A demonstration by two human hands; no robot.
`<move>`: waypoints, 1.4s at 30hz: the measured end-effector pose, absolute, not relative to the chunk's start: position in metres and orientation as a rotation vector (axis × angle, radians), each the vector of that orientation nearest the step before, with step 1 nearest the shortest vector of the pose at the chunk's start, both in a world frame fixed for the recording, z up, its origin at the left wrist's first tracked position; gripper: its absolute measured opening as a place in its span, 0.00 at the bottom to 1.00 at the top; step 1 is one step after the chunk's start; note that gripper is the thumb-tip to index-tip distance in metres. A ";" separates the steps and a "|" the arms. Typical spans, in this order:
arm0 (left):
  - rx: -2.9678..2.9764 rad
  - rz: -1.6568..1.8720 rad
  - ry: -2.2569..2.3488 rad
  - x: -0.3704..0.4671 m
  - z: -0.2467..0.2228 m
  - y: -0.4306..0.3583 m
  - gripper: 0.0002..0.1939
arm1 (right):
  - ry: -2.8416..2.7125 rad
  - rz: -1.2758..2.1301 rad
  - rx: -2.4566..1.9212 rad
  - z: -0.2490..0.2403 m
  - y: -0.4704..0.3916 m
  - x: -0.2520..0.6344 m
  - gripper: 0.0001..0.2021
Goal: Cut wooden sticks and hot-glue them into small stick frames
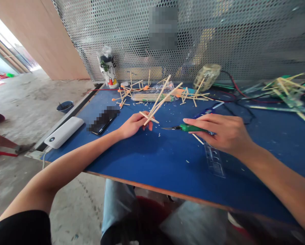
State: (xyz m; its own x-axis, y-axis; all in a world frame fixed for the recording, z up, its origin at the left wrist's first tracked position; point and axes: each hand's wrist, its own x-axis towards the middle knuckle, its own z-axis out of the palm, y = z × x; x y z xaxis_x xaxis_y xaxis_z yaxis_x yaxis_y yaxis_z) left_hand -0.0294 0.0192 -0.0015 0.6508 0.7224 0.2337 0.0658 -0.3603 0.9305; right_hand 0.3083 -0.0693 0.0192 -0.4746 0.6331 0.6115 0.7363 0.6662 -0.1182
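My left hand [136, 125] is closed on a small frame of pale wooden sticks [157, 105], with two long sticks slanting up to the right and short ones crossing near the fingers. My right hand [221, 131] grips a knife by its green handle [190, 128]. The thin dark blade [170, 128] points left toward the sticks, apart from them. Under and below my right hand lies a clear plastic ruler [215, 165]. A loose stick [198, 139] rests beside it.
Across the blue table [142, 156] lie a phone [103, 124], a white power bank [64, 132] and stick structures with orange joints [128, 90]. A rabbit-patterned cup [110, 73], a round stick lantern [207, 76] and cables stand or lie before the perforated metal panel [132, 34].
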 end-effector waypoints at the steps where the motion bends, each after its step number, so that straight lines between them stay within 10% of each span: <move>1: 1.911 0.785 0.705 -0.032 -0.002 0.025 0.21 | -2.247 -0.253 -1.063 0.020 -0.070 0.308 0.16; 31: 2.325 0.767 1.048 -0.046 0.005 0.036 0.26 | -2.079 -0.160 -1.144 0.024 -0.074 0.298 0.21; 42: 2.789 1.596 0.747 -0.044 0.024 0.014 0.09 | -2.235 -0.518 -1.106 0.014 -0.078 0.279 0.19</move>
